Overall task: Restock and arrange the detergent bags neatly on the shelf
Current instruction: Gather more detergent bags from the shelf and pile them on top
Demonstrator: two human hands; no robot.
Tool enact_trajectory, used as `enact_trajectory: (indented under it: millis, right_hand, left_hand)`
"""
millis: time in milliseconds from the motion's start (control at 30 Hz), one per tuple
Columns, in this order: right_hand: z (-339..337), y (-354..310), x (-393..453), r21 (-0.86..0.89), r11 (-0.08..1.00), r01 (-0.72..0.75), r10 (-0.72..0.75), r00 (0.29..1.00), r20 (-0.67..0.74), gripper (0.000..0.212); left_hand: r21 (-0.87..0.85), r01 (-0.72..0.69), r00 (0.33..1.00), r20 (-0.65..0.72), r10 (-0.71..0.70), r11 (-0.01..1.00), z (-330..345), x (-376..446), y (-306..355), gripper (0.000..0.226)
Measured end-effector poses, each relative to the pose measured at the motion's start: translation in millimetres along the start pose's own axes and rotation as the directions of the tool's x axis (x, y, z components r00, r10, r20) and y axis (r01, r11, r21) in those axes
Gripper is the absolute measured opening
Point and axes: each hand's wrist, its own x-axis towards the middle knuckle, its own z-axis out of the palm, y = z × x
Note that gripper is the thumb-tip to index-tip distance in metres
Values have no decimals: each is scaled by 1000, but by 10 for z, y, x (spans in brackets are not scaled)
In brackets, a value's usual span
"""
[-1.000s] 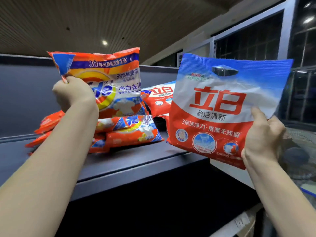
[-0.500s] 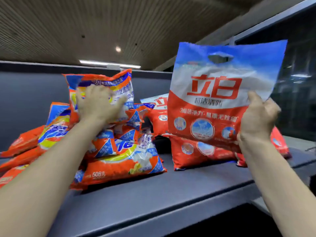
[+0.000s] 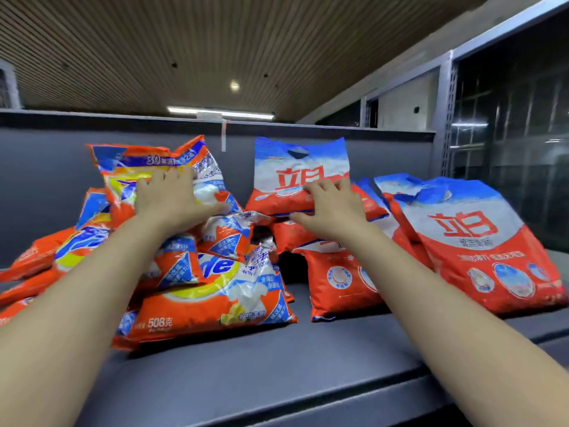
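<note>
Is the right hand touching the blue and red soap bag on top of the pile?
Touching. The head view shows the right hand lying on the blue and red bag, its fingers spread across the bag's front.

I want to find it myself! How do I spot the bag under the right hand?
Look at the dark grey shelf, then the red pile on its right side. On top stands a red, white and blue plastic detergent bag, with the right hand on it. Only this one stands upright against the back wall.
</note>
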Motion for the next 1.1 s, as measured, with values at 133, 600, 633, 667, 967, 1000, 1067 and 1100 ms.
enact_trajectory:
  millis: [133, 600, 633, 667, 967, 1000, 1067, 1100]
  right_hand:
    - [94, 98, 33, 0, 996, -84, 84, 996, 13, 53]
    - [-133, -76, -534, 340, 941, -11, 31, 998, -55, 49]
    - [-162, -84, -581, 369, 930, -11, 35, 998, -59, 47]
    - [-196, -85, -636, 398, 917, -7, 36, 997, -65, 46]
    - [-457, -60, -1353, 720, 684, 120, -58, 992, -110, 30]
    - [-467, -66, -1427, 738, 662, 129, -74, 991, -107, 30]
    - [-462, -74, -1557, 763, 628, 151, -114, 988, -102, 31]
    - [-450, -77, -1620, 772, 614, 166, -134, 985, -105, 31]
  left_hand:
    - [52, 66, 997, 41, -68, 996, 4, -99, -41, 81]
    - [-310, 62, 997, -24, -73, 949, -164, -395, 88, 39]
    - [-345, 68, 996, -27, -82, 936, -195, -440, 124, 38]
    - [-392, 68, 996, -30, -86, 917, -224, -495, 158, 37]
    - [-583, 43, 993, -63, -97, 812, -572, -1315, 429, 22]
    - [-576, 45, 992, -69, -103, 816, -608, -1430, 437, 22]
    - [-570, 55, 989, -84, -125, 820, -665, -1652, 428, 19]
    - [-568, 70, 987, -80, -139, 820, -682, -1761, 415, 18]
